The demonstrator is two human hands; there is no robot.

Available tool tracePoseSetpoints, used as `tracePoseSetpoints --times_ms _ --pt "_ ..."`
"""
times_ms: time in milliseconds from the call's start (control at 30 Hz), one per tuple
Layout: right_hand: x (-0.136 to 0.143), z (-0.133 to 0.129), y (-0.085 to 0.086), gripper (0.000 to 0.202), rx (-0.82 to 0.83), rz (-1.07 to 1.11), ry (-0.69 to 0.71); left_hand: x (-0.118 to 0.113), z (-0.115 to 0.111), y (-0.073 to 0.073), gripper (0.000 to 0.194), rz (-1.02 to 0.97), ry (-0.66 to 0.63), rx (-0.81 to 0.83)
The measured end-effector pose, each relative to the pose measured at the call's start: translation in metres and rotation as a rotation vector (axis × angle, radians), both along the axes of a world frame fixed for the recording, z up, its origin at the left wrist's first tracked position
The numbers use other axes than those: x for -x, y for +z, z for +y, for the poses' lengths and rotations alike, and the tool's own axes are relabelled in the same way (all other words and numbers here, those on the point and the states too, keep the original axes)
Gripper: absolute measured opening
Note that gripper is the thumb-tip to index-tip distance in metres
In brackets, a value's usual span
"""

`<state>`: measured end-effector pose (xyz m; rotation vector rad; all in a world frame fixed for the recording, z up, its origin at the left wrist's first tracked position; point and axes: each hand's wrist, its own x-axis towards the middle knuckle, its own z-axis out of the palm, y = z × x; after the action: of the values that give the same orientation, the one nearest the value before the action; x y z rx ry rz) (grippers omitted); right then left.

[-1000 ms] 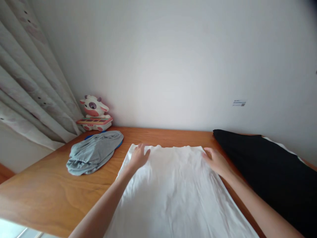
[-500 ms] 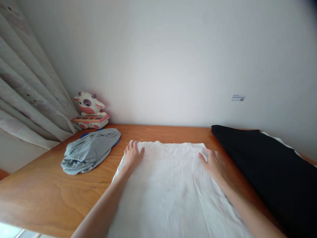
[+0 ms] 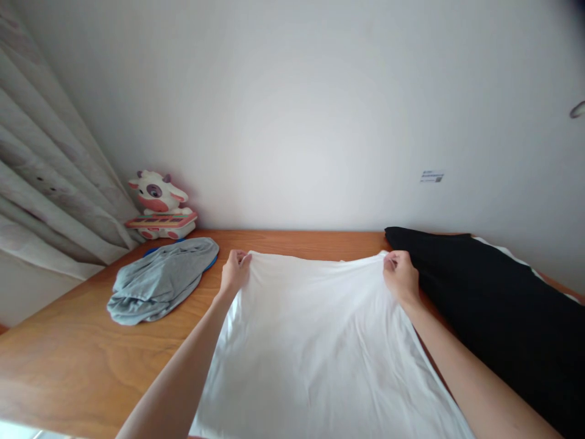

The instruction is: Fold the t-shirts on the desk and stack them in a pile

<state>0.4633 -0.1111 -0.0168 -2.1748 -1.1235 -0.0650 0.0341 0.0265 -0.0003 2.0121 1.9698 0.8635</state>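
Note:
A white cloth garment (image 3: 315, 329) is spread over the wooden table, its near end running out of the bottom of the view. What kind of garment it is, I cannot tell. My left hand (image 3: 236, 271) pinches its far left corner. At the far right corner, my right hand (image 3: 402, 274) grips the fabric between thumb and fingers. Between both hands the far edge is drawn out, sagging slightly in the middle and lifted a little off the table. Soft creases run down the cloth from the right corner.
On the left of the wooden table (image 3: 59, 366) lies a crumpled grey cloth (image 3: 159, 280) with blue fabric under it. Behind it sits a toy cow with a keyboard (image 3: 159, 204). Black fabric (image 3: 475, 299) covers the right side. A curtain (image 3: 50, 164) hangs at left, before a white wall (image 3: 297, 110).
Both hands went from lying open on the white garment to pinching its far corners. The far edge has been raised slightly and pulled wider, and the right hand has shifted a little right.

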Motion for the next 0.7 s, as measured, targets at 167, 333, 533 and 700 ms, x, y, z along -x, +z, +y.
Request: tracePoseSetpoints --times_ms 167,333,533,700 --pt "-0.011 -0.009 0.006 0.043 0.022 -0.044 -0.045 -0.025 -0.003 -0.007 0.028 -0.029 -0.089 -0.081" --pt "0.022 -0.014 -0.002 0.05 0.158 -0.105 -0.053 -0.073 -0.033 -0.013 0.037 0.112 -0.259 -0.135" --pt "0.097 0.004 -0.018 0.058 0.321 -0.153 0.098 -0.145 -0.078 -0.02 0.042 0.248 -0.573 -0.097" --pt "0.109 0.016 -0.024 0.067 0.393 -0.228 0.262 -0.122 -0.067 -0.033 0.064 0.371 -0.559 0.059"
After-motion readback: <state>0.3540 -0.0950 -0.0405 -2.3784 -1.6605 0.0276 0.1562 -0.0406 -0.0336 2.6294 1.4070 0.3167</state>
